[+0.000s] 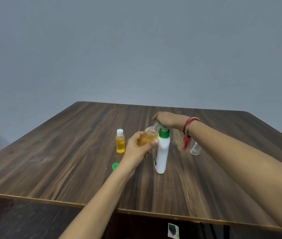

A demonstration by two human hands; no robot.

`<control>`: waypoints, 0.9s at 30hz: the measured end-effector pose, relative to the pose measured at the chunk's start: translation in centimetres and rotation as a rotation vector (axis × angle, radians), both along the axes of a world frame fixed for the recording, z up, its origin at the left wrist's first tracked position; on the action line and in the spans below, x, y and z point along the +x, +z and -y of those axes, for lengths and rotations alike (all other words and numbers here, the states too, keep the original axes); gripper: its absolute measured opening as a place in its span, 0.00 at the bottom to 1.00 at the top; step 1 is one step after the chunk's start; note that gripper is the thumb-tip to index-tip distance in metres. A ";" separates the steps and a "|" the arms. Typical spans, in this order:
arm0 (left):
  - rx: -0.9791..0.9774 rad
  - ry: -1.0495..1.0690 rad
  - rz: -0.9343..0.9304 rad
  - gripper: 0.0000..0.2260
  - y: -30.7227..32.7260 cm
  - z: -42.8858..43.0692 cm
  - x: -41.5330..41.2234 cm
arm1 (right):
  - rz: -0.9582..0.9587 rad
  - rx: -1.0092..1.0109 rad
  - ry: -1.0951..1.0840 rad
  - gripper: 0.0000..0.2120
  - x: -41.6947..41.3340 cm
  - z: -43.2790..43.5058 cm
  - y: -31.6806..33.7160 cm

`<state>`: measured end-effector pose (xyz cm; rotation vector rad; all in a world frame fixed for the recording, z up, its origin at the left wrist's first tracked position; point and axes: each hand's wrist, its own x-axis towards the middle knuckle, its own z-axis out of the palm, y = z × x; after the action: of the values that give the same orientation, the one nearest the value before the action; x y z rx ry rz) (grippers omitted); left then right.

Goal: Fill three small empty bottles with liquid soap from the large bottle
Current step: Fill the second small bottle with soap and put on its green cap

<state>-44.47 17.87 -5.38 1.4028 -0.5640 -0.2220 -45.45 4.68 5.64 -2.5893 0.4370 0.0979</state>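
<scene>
left hand [137, 150]; fingers curled round tilted small bottle [149, 136], part-filled orange | right hand [168, 120] atop large bottle [162, 152] pump; finger curl unclear

Dark wood-grain desk [67, 152] carries a capped amber-filled bottle [120, 144], a loose green cap [115, 166], a large white bottle [161, 152] and an empty clear bottle [195, 149].

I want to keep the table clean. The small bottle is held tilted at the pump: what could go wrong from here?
The small bottle in the left hand is tilted and already holds much orange soap; more pumping could make it overflow. The right hand pushes on the pump while nothing steadies the large bottle, so it might tip. The right forearm passes close by the empty bottle and could knock it.
</scene>
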 end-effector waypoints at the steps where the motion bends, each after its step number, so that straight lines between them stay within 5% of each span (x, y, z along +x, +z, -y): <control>1: -0.011 0.001 -0.002 0.12 0.0 0.0 0.0 | 0.005 0.005 -0.007 0.18 0.0 0.0 0.0; 11: -0.147 0.052 -0.030 0.09 -0.7 -1.0 -1.1 | 0.082 0.174 -0.081 0.21 -0.7 0.0 0.7; 17: -0.179 0.063 -0.055 0.19 -1.2 -2.8 -1.9 | 0.198 0.376 -0.103 0.31 -0.3 1.2 0.1; 20: -0.175 0.082 -0.025 0.24 -1.7 -4.1 -2.2 | 0.378 0.363 -0.100 0.28 -0.5 1.3 0.5; 23: -0.191 0.127 0.022 0.28 -2.3 -6.0 -2.0 | 0.762 0.170 -0.076 0.13 -2.1 0.9 1.0; 27: -0.158 0.243 0.123 0.26 -3.4 -8.9 -1.1 | 1.160 0.254 0.031 0.07 -6.7 -3.5 -0.7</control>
<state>-45.57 26.74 -8.80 1.3225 -0.4954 0.1019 -52.11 8.15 4.95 -1.9655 -0.0603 -1.1772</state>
